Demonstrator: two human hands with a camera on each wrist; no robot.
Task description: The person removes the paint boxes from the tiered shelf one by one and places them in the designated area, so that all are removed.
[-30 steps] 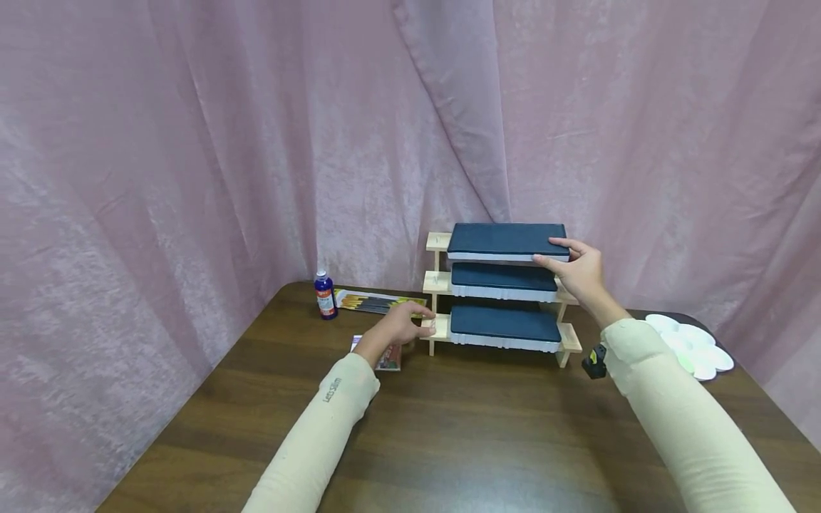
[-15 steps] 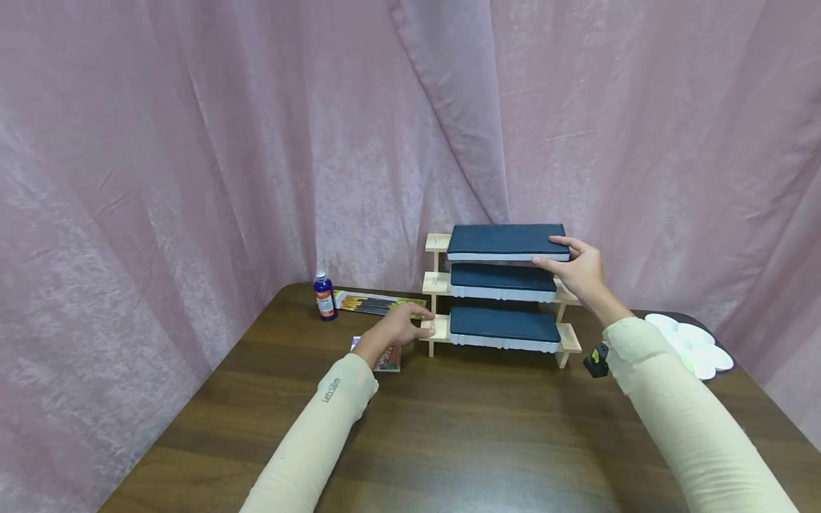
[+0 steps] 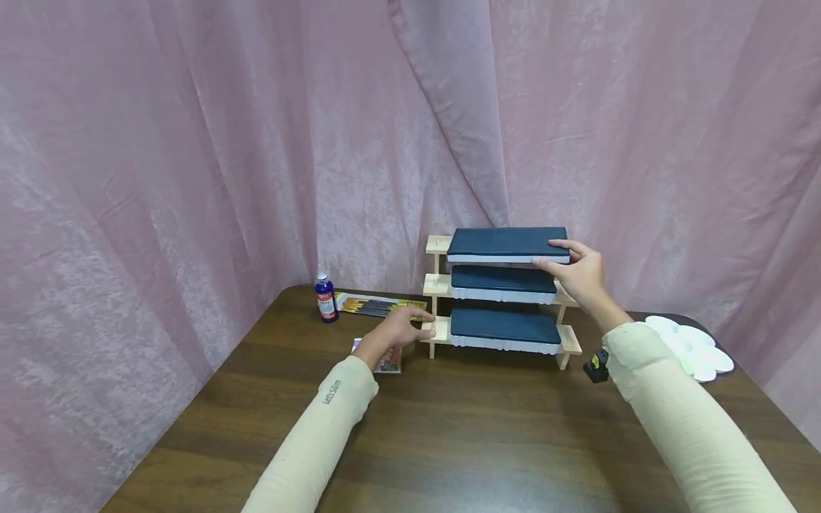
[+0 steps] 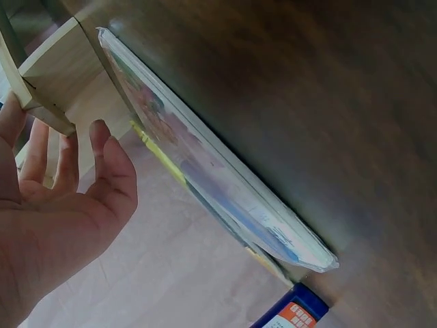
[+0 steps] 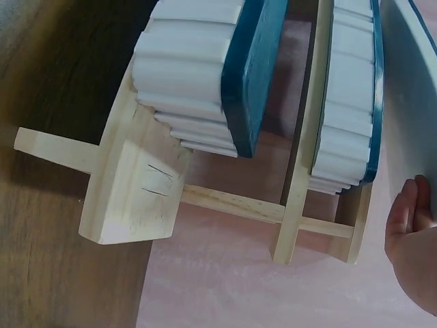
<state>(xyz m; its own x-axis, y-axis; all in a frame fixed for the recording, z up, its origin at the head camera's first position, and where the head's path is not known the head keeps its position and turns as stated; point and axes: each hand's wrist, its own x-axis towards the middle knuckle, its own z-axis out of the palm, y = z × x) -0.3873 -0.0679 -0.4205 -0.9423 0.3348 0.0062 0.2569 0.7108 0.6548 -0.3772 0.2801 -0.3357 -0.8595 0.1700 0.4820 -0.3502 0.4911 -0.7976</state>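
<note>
A three-tier wooden rack (image 3: pixel 439 244) stands at the back of the table, bearing flat white boxes with dark blue lids. At the left end of its lowest board, my left hand (image 3: pixel 396 328) holds the wood between thumb and fingers; the left wrist view shows the fingers round the board's edge (image 4: pixel 51 116). My right hand (image 3: pixel 580 274) grips the right end of the top box (image 3: pixel 507 242), thumb at the front edge and fingers on the lid. The middle box (image 3: pixel 503 279) and lowest box (image 3: pixel 505 326) rest on their boards. In the right wrist view the top box's pale underside (image 5: pixel 410 102) shows.
Left of the rack are a blue bottle (image 3: pixel 326 299), a pack of brushes (image 3: pixel 372 305) and a small packet (image 3: pixel 388 360), partly behind my left hand. A white flower-shaped palette (image 3: pixel 693 348) lies at the right. A pink curtain (image 3: pixel 359 142) hangs behind the table.
Both hands keep their holds on the rack and the top box. The top box sits very slightly lower in view, mostly along with a small shift of the whole view.
</note>
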